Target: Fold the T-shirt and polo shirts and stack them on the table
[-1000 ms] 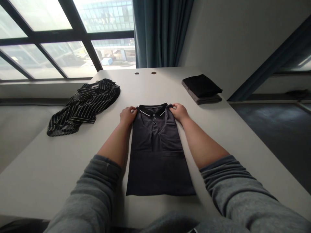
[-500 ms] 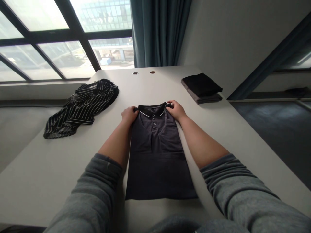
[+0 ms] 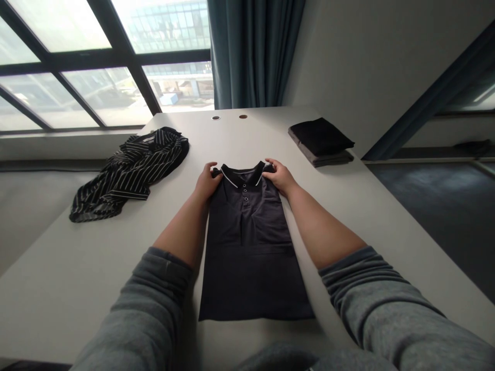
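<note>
A dark grey polo shirt (image 3: pixel 255 273) lies front side up on the white table, its sides tucked into a narrow rectangle. Its black collar with white edging points away from me, above several buttons. At the left shoulder, my left hand (image 3: pixel 209 181) pinches the cloth between thumb and fingers. My right hand (image 3: pixel 280 176) grips the opposite shoulder, close beside the collar. The cloth under my fingertips is partly hidden. Slight creases cross the chest, while the lower part lies smooth.
On the far left of the white table (image 3: pixel 386 247) lies a crumpled black shirt with white stripes (image 3: pixel 131 172). A folded stack of black and grey clothes (image 3: pixel 320 138) sits at the back right. Two round cable holes (image 3: pixel 243 117) mark the far end, before a blue curtain (image 3: pixel 255 56).
My left hand has shifted slightly in at the left shoulder, its fingers now raised around the cloth. The collar's left side stands up a little more. My right hand has barely moved.
</note>
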### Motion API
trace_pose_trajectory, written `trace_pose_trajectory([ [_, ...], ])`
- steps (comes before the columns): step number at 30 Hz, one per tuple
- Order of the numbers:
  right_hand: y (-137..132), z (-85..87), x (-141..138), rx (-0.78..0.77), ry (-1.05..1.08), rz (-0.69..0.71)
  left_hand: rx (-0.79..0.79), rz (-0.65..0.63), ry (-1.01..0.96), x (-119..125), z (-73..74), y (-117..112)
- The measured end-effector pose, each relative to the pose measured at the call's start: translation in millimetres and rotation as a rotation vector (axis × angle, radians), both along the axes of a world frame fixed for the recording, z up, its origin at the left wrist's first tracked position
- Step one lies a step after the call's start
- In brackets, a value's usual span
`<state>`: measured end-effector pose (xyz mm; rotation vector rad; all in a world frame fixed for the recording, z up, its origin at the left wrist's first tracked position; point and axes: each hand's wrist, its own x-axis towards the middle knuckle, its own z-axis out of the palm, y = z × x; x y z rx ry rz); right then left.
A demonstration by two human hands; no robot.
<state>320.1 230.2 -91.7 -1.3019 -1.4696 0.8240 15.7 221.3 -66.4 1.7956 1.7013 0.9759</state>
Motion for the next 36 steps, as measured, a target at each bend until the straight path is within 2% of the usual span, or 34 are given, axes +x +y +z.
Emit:
trace_pose_trajectory([
  [3,1,0.8,-2,-0.066,0.087,0.024,0.041,-0.005,0.013,-1,0.1,2],
  [8,1,2.5,-3,-0.071,0.149,-0.008,0.056,-0.036,-0.066,-4,-2.5,5],
  [17,-9,8.4,0,0.094,0.141,0.040,0.126,-0.075,-0.303,-9,-3.7,2],
  [23,-26,21.7,3,0.188,0.137,0.076,0.197,-0.093,-0.421,-15,6.4,-9],
  [28,-42,35.3,2,0.239,0.130,0.061,0.219,-0.171,-0.470,-20,11.6,-20],
  [36,-73,38.6,9,0.267,0.083,0.089,0.199,-0.257,-0.426,-39,21.7,-59],
])
